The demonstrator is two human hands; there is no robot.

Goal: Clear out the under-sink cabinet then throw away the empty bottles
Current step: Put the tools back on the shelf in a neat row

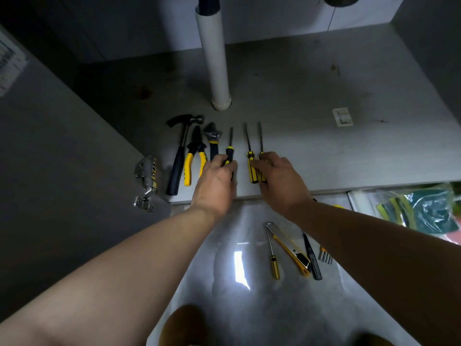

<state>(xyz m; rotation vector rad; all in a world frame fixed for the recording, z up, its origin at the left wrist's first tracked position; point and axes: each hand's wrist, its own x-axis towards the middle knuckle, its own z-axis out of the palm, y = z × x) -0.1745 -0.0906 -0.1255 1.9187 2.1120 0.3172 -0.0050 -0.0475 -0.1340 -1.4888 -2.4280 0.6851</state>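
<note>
dim cabinet | glare on floor [240, 267] | soft focus | wide-angle edge warp

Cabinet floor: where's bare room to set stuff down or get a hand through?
Free: cabinet floor right of the white pipe, bar one small white card; also left of the pipe, behind the hammer. Crowded: front edge, hammer through screwdriver pair, left hand and right hand on handles there.
</note>
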